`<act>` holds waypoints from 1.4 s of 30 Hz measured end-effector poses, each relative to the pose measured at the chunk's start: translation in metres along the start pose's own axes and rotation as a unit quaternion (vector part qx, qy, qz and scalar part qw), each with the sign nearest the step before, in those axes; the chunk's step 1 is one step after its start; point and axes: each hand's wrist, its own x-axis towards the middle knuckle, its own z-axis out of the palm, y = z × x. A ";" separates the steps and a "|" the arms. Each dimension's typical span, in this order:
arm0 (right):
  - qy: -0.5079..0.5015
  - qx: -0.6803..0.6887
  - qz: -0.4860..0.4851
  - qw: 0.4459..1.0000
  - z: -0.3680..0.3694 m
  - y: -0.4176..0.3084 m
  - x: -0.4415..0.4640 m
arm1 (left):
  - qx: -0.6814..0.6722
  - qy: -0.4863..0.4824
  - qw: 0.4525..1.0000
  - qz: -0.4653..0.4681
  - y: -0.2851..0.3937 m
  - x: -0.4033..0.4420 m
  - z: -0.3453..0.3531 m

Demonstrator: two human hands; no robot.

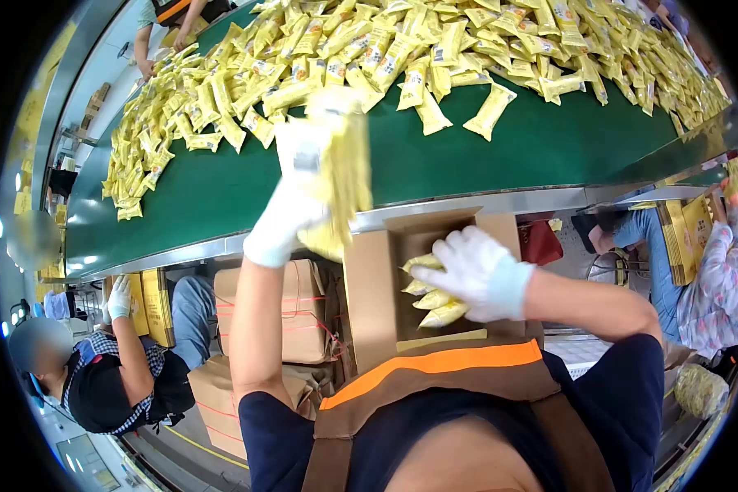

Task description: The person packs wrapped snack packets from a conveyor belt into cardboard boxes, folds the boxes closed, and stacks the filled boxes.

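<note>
My left hand (291, 205), in a white glove, is raised over the near edge of the green conveyor belt. It is closed around a bunch of yellow packets (348, 176), blurred by motion. Inside the open cardboard box (371, 287) in front of my body, my right hand (477, 271), also white-gloved, is bent over several yellow packets (441, 315). Their left ends stick out from under my thumb and palm; the rest of them is hidden. Part of the box's inside is covered by my right hand.
A large heap of yellow packets (385, 49) covers the far side of the green belt (549, 148). A metal rim (484, 203) edges it. Strapped cartons (262, 312) stand to my left. Co-workers sit left (123, 361) and right (709, 279); another person's arms (168, 41) show at top left.
</note>
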 end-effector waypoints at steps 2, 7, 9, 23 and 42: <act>-0.092 -0.040 0.008 0.995 0.014 -0.017 0.023 | 0.128 -0.088 0.982 -0.109 0.003 -0.015 0.019; -0.090 0.243 0.007 0.966 0.138 -0.028 0.046 | 0.620 -0.257 0.734 -0.101 -0.043 0.011 0.076; -0.138 0.157 0.039 0.977 0.110 -0.034 0.048 | 0.722 -0.236 0.648 -0.049 -0.070 0.017 0.089; -0.213 0.086 -0.023 0.973 0.109 -0.039 0.039 | 0.831 -0.184 0.511 -0.121 -0.140 0.036 0.119; -0.095 0.225 0.069 0.967 0.144 -0.049 0.027 | 0.860 -0.133 0.479 -0.117 -0.189 0.034 0.135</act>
